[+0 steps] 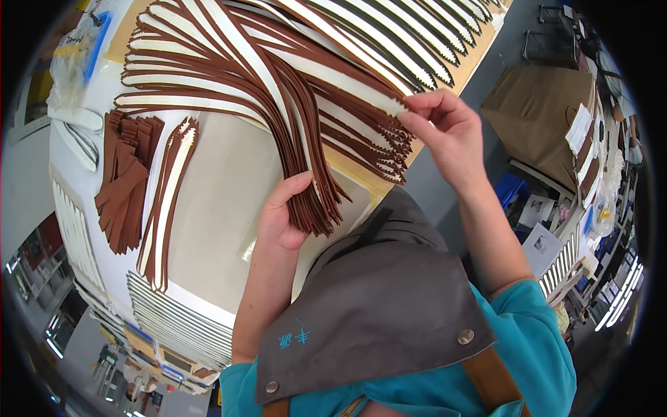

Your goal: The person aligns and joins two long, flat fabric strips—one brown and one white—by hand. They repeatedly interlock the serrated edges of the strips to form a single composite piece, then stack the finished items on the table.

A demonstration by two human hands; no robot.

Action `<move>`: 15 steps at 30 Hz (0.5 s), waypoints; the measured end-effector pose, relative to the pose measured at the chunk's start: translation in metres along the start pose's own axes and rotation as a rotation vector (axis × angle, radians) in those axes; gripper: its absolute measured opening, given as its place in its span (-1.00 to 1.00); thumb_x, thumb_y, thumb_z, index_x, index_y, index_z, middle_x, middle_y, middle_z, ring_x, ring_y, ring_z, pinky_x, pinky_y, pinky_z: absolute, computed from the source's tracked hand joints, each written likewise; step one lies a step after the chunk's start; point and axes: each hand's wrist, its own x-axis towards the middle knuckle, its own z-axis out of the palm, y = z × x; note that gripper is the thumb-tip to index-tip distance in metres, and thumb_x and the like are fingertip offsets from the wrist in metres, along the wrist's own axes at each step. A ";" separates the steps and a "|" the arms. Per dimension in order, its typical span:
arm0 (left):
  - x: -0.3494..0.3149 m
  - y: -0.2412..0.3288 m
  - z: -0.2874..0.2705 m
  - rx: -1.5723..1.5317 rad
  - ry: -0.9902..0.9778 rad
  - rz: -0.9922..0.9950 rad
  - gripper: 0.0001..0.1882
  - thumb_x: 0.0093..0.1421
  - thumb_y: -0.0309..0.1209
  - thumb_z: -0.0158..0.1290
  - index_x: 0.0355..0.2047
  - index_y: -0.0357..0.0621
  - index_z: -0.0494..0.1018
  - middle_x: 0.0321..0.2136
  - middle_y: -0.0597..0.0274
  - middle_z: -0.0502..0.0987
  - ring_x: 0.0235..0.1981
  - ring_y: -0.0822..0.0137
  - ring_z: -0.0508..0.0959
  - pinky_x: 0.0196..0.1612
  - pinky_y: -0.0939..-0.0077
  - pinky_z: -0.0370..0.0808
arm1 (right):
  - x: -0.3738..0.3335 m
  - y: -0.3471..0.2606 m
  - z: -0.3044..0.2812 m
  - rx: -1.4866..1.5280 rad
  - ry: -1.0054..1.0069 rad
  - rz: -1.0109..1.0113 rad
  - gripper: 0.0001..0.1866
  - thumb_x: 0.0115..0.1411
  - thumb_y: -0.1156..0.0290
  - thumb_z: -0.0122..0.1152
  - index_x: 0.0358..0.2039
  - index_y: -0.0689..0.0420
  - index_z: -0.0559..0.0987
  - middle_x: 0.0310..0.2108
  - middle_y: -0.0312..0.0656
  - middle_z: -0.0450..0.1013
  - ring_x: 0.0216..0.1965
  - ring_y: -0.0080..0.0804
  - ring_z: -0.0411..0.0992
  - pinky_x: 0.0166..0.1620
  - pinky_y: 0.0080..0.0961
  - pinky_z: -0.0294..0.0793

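Note:
A thick bundle of long brown strips with white faces hangs over the near side of the table, fanned out toward the far left. My left hand is closed around its near end. At the right edge of the table my right hand pinches the jagged end of one brown-and-white strip between thumb and fingertips. Under that strip lie more brown strips, their toothed ends bunched together. Past them, strips with black edges lie in a row, ends pointing right.
On the table's left are a pile of short brown pieces and a few separate brown-and-white strips. A grey board lies beneath. White tools or strips and clear bags sit farther left. A large brown box stands across the aisle.

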 end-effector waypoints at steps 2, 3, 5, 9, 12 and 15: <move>-0.001 0.000 -0.003 -0.016 -0.010 0.003 -0.55 0.25 -0.43 -0.04 0.14 -0.33 0.30 -0.11 0.03 0.54 -0.12 0.08 0.58 -0.10 0.09 0.58 | 0.000 -0.016 0.008 0.183 -0.023 0.091 -0.82 0.09 0.64 0.32 -0.26 0.23 0.58 -0.39 -0.35 0.51 -0.38 -0.70 0.43 -0.25 -0.75 0.45; -0.001 -0.001 -0.004 -0.004 -0.018 0.010 -0.54 0.25 -0.42 -0.04 0.14 -0.34 0.29 -0.09 0.02 0.54 -0.10 0.08 0.57 -0.07 0.09 0.57 | -0.003 -0.019 0.012 0.231 -0.041 0.133 -0.79 0.09 0.67 0.31 -0.24 0.23 0.57 -0.40 -0.36 0.50 -0.38 -0.68 0.44 -0.23 -0.75 0.45; 0.000 -0.004 -0.004 0.017 -0.032 0.022 -0.53 0.24 -0.41 -0.04 0.14 -0.36 0.29 -0.06 -0.01 0.52 -0.07 0.07 0.56 -0.03 0.10 0.55 | -0.018 -0.021 0.022 0.273 -0.121 0.228 -0.81 0.11 0.66 0.28 -0.25 0.21 0.58 -0.39 -0.36 0.50 -0.37 -0.69 0.43 -0.25 -0.72 0.46; 0.003 -0.014 0.031 0.028 0.048 0.031 -0.58 0.26 -0.44 -0.07 0.09 -0.43 0.31 -0.06 -0.07 0.52 -0.05 0.09 0.56 0.03 0.18 0.54 | -0.049 0.008 0.051 -0.155 -0.252 -0.159 -0.71 0.05 0.71 0.25 -0.19 0.20 0.56 -0.41 -0.25 0.45 -0.34 -0.49 0.47 -0.27 -0.57 0.48; 0.006 -0.014 0.023 0.050 -0.060 0.054 -0.57 0.24 -0.43 -0.04 0.08 -0.42 0.32 -0.02 -0.07 0.50 0.02 0.05 0.52 0.13 0.17 0.46 | -0.052 0.006 0.052 -0.184 -0.310 -0.197 -0.64 0.02 0.72 0.27 -0.13 0.20 0.56 -0.32 -0.16 0.51 -0.38 -0.39 0.51 -0.25 -0.52 0.53; -0.003 -0.008 0.020 0.065 0.049 0.053 -0.59 0.24 -0.41 -0.02 0.05 -0.41 0.34 -0.06 -0.08 0.52 0.01 0.05 0.53 0.11 0.15 0.47 | -0.049 0.011 0.036 -0.240 -0.385 -0.186 -0.59 0.01 0.59 0.35 -0.07 0.16 0.56 -0.25 -0.13 0.53 -0.38 -0.33 0.54 -0.25 -0.46 0.55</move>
